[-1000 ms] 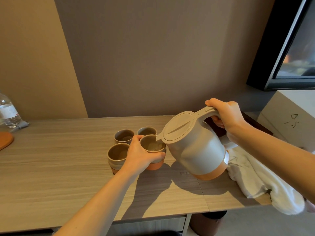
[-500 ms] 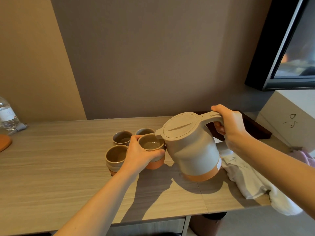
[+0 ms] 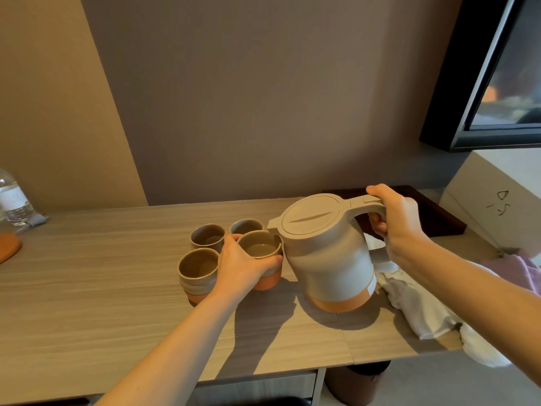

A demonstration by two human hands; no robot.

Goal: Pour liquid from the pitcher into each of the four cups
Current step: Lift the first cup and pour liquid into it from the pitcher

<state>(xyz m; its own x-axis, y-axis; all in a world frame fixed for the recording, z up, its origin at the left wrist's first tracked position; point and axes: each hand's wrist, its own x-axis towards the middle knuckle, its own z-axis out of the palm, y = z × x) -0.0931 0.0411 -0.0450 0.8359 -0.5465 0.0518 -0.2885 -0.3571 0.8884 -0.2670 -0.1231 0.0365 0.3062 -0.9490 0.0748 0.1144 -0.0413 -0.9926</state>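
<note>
On the wooden counter [image 3: 87, 288], the left hand [image 3: 243, 266] wraps around the front cup [image 3: 261, 260], thumb on the side toward the person and fingers curled over its far rim, so the cup sits enclosed in the palm; pale liquid shows inside it. Just left of that cup stands a second cup [image 3: 198, 269], touching the hand's wrist side. Right of the held cup, the pitcher [image 3: 328, 253] stands nearly upright, its spout almost over the cup's rim; whether its base touches the counter cannot be told. The right hand [image 3: 395, 218] grips its handle, fingers closed through the loop, thumb on top. Behind the held cup sit two more cups [image 3: 207, 236] [image 3: 246, 226]. A white cloth [image 3: 415, 306] lies right of the pitcher.
</note>
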